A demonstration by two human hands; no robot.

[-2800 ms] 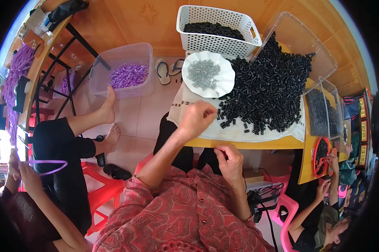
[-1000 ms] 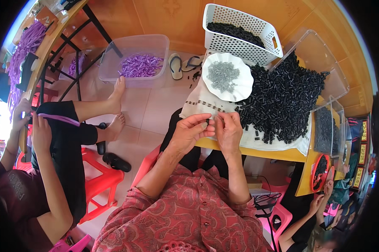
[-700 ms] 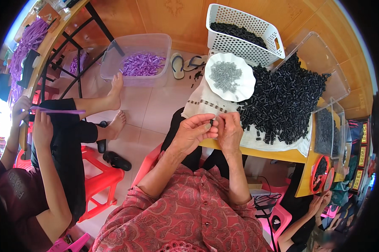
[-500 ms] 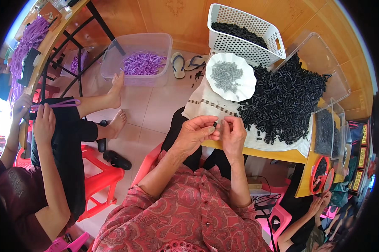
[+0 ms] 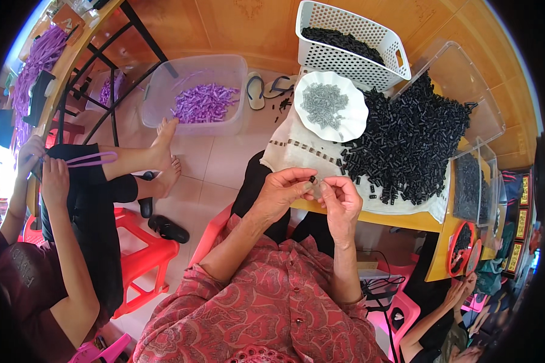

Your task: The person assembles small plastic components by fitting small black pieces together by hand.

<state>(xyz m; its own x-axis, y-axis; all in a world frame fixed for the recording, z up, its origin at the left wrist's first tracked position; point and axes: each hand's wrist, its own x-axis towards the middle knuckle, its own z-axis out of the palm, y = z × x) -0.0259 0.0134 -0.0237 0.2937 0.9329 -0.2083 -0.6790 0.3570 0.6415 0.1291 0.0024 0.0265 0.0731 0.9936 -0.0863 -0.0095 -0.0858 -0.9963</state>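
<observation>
A small black cylindrical piece (image 5: 313,179) is pinched between thumb and forefinger of my left hand (image 5: 279,193), just in front of the table edge. My right hand (image 5: 342,204) is close beside it, thumb and forefinger together near the piece; whatever is between them is too small to make out. Beyond my hands, a beige cloth (image 5: 287,162) covers part of the table. On it lie a big heap of similar black pieces (image 5: 405,151) and a white scalloped dish (image 5: 355,126) holding tiny clear-grey pieces (image 5: 324,105).
A white perforated basket (image 5: 345,65) of black pieces stands behind the dish. Clear plastic bins (image 5: 470,187) and a red round tray (image 5: 460,254) are at the right. On the floor sits a clear tub (image 5: 154,91) with purple pieces. At left, another person's hands (image 5: 42,166) hold purple ribbon.
My right hand has shifted slightly right and turned, its fingers less curled over the piece. My left hand stays nearly in place. The other person's hands have moved a little with the ribbon.
</observation>
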